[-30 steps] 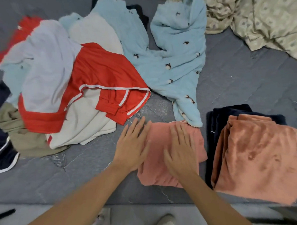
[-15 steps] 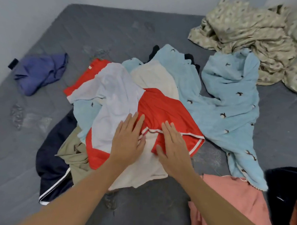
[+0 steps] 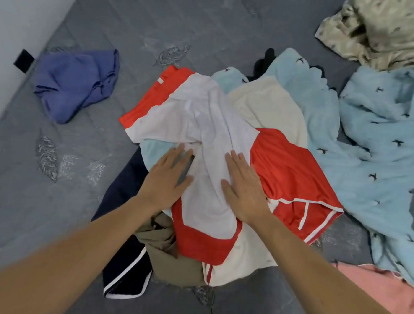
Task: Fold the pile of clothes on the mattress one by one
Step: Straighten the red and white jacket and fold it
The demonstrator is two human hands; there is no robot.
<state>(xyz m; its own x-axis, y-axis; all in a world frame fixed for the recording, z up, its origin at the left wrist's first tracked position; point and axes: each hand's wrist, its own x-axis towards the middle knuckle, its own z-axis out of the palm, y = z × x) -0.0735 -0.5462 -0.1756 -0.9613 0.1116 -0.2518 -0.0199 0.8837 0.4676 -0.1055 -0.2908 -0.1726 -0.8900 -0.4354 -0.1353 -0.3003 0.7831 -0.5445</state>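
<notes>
A heap of clothes lies on the grey mattress (image 3: 56,209). On top is a white and red garment (image 3: 209,138), with red shorts (image 3: 293,177) to its right and a cream piece (image 3: 270,107) behind. A khaki item (image 3: 170,257) and dark navy shorts (image 3: 123,267) stick out at the near left. My left hand (image 3: 167,179) lies flat on the left side of the white cloth, fingers straight. My right hand (image 3: 243,187) rests flat on its right side, beside the red shorts. Neither hand grips anything.
A light blue garment with small dark prints (image 3: 376,164) spreads to the right. A crumpled blue-purple garment (image 3: 76,84) sits at the far left near the wall. A beige patterned sheet (image 3: 384,29) is at the back right. A folded pink piece (image 3: 383,285) lies at the near right.
Both hands left the folded pink piece and moved left and forward onto the heap. They now rest on the white and red garment; the view has shifted left with them.
</notes>
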